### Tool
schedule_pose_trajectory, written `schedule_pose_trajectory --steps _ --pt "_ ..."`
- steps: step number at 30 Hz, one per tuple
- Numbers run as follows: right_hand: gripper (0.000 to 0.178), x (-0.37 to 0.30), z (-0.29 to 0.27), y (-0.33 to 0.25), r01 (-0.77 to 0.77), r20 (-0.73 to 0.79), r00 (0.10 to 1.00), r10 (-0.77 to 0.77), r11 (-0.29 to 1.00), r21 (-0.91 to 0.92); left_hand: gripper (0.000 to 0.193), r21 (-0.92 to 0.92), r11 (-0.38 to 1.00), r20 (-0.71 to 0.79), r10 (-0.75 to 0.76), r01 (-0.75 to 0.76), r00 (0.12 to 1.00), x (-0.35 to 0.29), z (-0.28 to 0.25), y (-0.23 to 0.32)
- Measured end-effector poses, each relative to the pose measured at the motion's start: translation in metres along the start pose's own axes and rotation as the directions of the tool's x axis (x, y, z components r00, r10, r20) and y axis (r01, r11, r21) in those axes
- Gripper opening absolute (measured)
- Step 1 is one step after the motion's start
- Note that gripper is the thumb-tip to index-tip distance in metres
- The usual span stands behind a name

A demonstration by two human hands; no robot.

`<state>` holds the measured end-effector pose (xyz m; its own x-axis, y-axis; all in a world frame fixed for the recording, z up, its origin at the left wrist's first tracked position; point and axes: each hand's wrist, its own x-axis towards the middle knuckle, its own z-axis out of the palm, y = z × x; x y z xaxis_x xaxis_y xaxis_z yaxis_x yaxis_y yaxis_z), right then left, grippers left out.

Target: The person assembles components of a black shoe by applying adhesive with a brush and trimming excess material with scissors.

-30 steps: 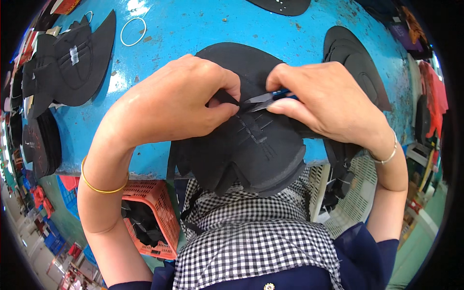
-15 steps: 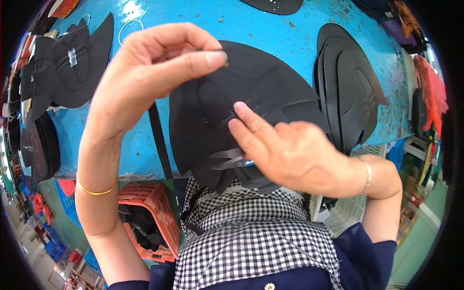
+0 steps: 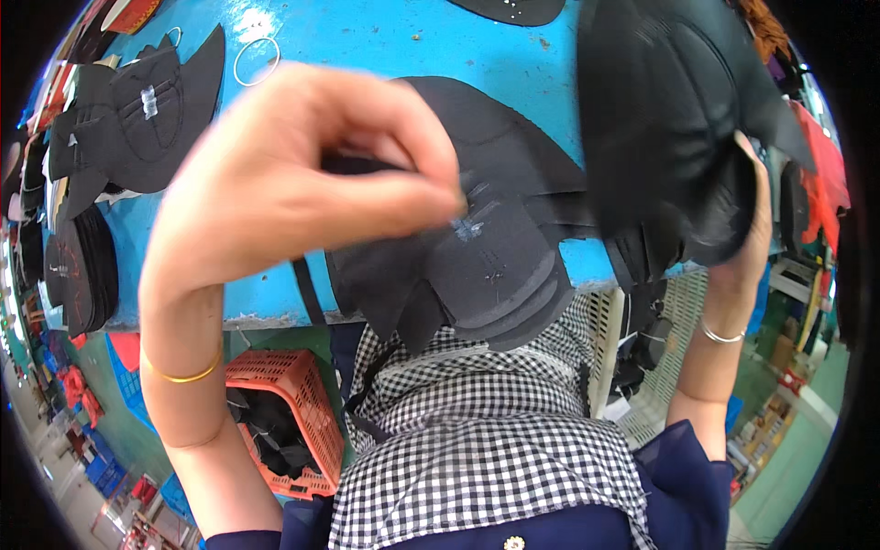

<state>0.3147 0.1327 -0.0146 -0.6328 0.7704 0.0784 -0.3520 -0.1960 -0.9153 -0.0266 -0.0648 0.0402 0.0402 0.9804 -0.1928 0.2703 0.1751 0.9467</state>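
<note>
My left hand [image 3: 302, 174] is raised close to the camera, its fingers pinched on the end of a thin black strap [image 3: 307, 289] that hangs down past the table edge. Under it a stack of black fan-shaped fabric pieces [image 3: 477, 266] lies on the blue table [image 3: 385, 46] and overhangs its near edge. My right hand [image 3: 747, 234] is lifted at the right and grips a thick bundle of black cut pieces [image 3: 669, 128], which covers most of the hand.
More black cut pieces [image 3: 137, 110] lie in piles at the table's left, with a thin white ring [image 3: 257, 60] beside them. An orange plastic crate [image 3: 284, 417] with black scraps stands on the floor below. Red items hang at the far right.
My left hand has risen nearer the camera, still pinching the strap. My right hand left the stack in front of me and moved right, lifting the bundle of black pieces.
</note>
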Motion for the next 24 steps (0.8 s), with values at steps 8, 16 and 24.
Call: schedule_pose_trajectory --steps 8,16,24 --pt "0.033 -0.024 -0.09 -0.016 -0.241 -0.432 0.902 0.012 0.844 -0.479 0.012 0.366 0.93 0.237 -0.108 0.015 0.966 0.031 0.014 -0.036" --pt "0.029 -0.003 0.023 0.015 -0.146 -0.009 0.984 0.179 0.774 -0.616 0.012 0.262 0.963 0.335 -0.15 0.061 0.93 0.035 0.017 -0.035" --pt "0.013 0.031 0.087 0.043 0.244 0.535 0.774 0.338 0.621 -0.745 0.012 0.404 0.911 0.172 0.008 -0.078 0.985 0.028 0.029 -0.044"
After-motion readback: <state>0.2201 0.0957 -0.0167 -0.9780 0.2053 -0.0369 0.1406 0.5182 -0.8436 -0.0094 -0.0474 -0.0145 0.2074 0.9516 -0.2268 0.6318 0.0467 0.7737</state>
